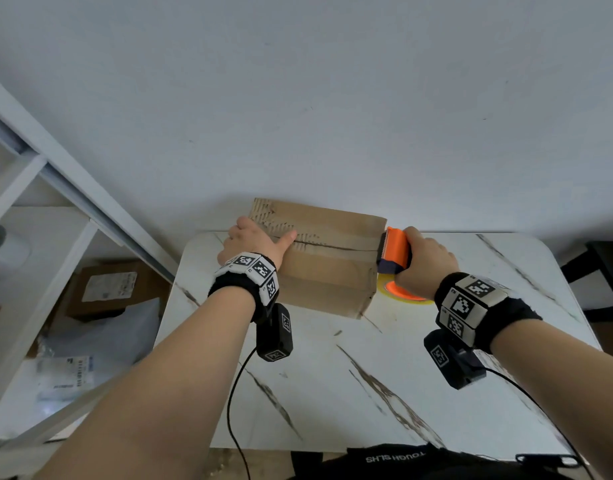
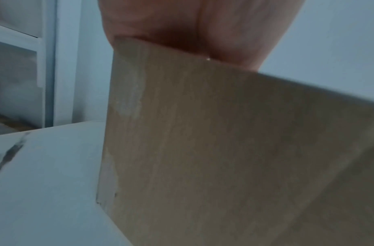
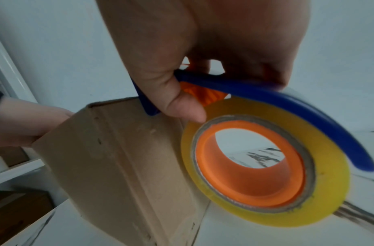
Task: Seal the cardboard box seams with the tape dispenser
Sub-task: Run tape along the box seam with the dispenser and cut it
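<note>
Two hands work a corrugated cardboard box (image 1: 327, 265) on the marble-veined table (image 1: 367, 393): the right hand (image 1: 428, 263) clenches the orange-and-blue tape dispenser (image 1: 395, 249) (glossy yellow roll (image 3: 266, 159)) at the box's right edge; the left hand (image 1: 254, 242) lies flat, fingers straight, on the top's left end.

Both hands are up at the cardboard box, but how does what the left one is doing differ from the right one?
The left hand lies on the left end of the cardboard box top, thumb out along the seam, steadying it; the right hand curls round the orange-and-blue tape dispenser at the box's right edge. The left holds no tool; the right carries one with a yellowish roll. Both wear marker wristbands.
</note>
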